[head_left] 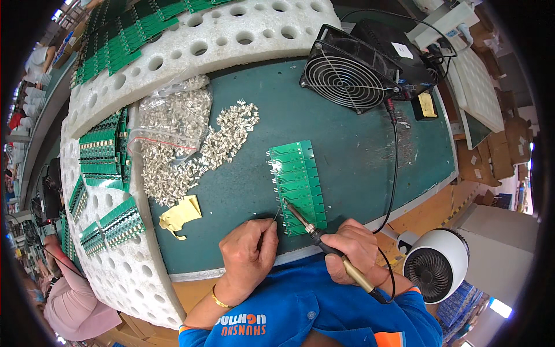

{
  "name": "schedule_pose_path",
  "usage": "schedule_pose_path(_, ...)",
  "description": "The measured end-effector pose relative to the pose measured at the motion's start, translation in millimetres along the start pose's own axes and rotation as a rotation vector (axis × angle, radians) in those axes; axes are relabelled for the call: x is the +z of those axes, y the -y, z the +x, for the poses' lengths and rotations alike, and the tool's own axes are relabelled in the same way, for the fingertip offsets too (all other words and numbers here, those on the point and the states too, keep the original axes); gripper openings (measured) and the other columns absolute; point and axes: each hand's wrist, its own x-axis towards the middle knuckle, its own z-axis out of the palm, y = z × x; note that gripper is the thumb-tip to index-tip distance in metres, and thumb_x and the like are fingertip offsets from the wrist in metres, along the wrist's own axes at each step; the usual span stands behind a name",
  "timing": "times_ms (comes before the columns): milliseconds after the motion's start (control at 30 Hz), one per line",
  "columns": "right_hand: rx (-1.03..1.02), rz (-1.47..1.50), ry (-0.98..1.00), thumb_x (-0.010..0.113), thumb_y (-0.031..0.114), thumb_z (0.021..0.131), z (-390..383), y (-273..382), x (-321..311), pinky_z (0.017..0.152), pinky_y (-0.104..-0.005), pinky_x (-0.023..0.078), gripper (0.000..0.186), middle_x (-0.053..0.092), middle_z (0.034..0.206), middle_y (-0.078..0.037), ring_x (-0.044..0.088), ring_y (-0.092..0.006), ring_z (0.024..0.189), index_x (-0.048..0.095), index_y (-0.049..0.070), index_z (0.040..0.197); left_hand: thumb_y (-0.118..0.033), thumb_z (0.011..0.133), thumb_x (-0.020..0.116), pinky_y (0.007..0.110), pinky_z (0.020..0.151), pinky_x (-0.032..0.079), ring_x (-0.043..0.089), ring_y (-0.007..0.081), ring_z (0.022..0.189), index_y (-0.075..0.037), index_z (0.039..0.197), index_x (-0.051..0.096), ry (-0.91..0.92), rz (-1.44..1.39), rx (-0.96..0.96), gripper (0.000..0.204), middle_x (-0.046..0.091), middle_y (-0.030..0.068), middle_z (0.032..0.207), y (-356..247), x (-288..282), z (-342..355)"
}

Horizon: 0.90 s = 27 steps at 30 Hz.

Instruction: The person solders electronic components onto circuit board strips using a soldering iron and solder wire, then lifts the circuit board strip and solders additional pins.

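Green circuit boards [299,186] lie in one panel of narrow strips on the dark green work mat [352,156], near the front edge of the bench, just ahead of both hands. In the head view, the right hand [354,250] has its fingers clamped around the black and yellow handle of a soldering iron [324,243], and the metal tip rests on the near left part of the panel. The left hand [250,254] has thumb and fingers pinched together on a thin solder wire [276,215], whose end comes close to the iron tip.

I judge that soldering of one joint on the near strip is in hand. The next move seems to call for a steady tip and a small feed of wire to the same point.

For packages: a clear plastic bag [173,118] with a red seal line lies on the far left of the mat, and small metal pin parts [222,141] are spilled beside it. A crumpled yellow cloth [180,215] lies near the left hand. White foam trays with round holes [243,34] hold more green boards on the left and far side. A black box fan [361,66] on the far right carries a small white label, and a small yellow sponge pad [428,105] lies beside it. A round white fan [436,266] stands near right.
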Motion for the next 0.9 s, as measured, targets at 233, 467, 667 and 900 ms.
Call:
schedule_pose_path(233, -0.013, -0.013, 0.005, 0.07, 0.021, 0.091, -0.4, -0.5, 0.0, 0.051, -0.0344, 0.044, 0.027, 0.061, 0.065, -0.009, 0.057, -0.0236, 0.05, 0.065, -0.002, 0.103, 0.001, 0.086, 0.071, 0.03, 0.054, 0.048, 0.062, 0.0194, 0.056, -0.002, 0.085, 0.066, 0.03, 0.028, 0.015, 0.006, 0.066, 0.0103, 0.07, 0.8, -1.3, 1.1)
schedule_pose_path(467, -0.002, -0.019, 0.026, 0.07, 0.024, 0.092, 0.8, 2.4, -1.5, 0.052, -0.0343, 0.045, 0.029, 0.062, 0.066, -0.01, 0.059, -0.0237, 0.051, 0.065, -0.002, 0.102, 0.001, 0.086, 0.071, 0.03, 0.054, 0.048, 0.061, 0.0195, 0.056, -0.002, 0.085, 0.066, 0.023, 0.024, 0.016, 0.006, 0.066, 0.0103, 0.07, 2.5, 1.1, 0.7)
schedule_pose_path(667, -0.004, -0.022, 0.046, 0.071, 0.023, 0.091, 1.2, 3.2, -2.7, 0.052, -0.0343, 0.046, 0.029, 0.063, 0.066, -0.01, 0.059, -0.0238, 0.052, 0.065, -0.002, 0.104, 0.001, 0.087, 0.07, 0.029, 0.053, 0.047, 0.06, 0.0183, 0.055, -0.001, 0.086, 0.066, 0.019, 0.024, 0.009, 0.006, 0.064, 0.0101, 0.069, 0.0, 1.0, 1.9)
schedule_pose_path(900, -0.012, -0.041, 0.045, 0.071, 0.021, 0.09, 0.4, 3.1, -5.3, 0.051, -0.0345, 0.045, 0.028, 0.061, 0.064, -0.009, 0.057, -0.0235, 0.05, 0.065, -0.002, 0.104, 0.001, 0.089, 0.07, 0.026, 0.052, 0.046, 0.059, 0.0134, 0.054, 0.0, 0.086, 0.065, -0.014, 0.02, -0.002, 0.006, 0.063, 0.0078, 0.066, 4.2, 0.5, -1.8)
